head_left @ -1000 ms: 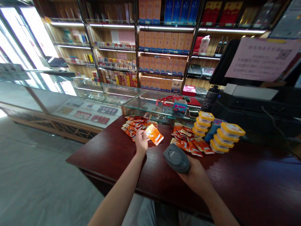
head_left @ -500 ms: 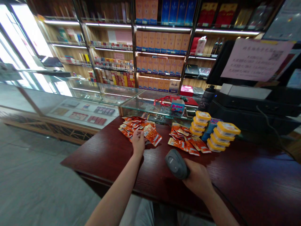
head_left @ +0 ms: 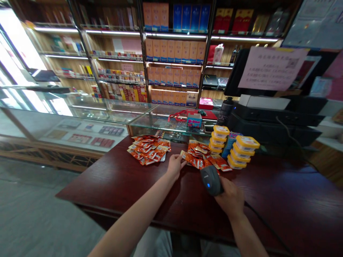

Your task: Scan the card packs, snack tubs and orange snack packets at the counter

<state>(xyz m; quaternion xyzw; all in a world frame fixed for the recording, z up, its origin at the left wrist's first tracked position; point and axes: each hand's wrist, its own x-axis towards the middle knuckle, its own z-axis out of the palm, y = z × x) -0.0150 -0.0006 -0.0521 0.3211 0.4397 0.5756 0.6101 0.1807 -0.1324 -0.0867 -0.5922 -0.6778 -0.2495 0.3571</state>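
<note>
Our left hand [head_left: 174, 167] touches an orange packet [head_left: 192, 160] with its fingertips, whether pinching it we cannot tell; our right hand [head_left: 232, 198] grips a scanner [head_left: 209, 181] hiding part of the packet pile [head_left: 221, 162]. Beyond our right fingers rise yellow tubs [head_left: 241, 154], contents unclear; left of our left fingers lies another heap [head_left: 149, 150].

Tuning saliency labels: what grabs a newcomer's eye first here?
Probably the heap of shiny orange packets at the left of the dark red-brown counter and the second heap near its middle, with the left hand at that one's left edge. Next, the dark scanner with its blue light, in the right hand. Then the stacked yellow tubs beside the second heap.
</note>
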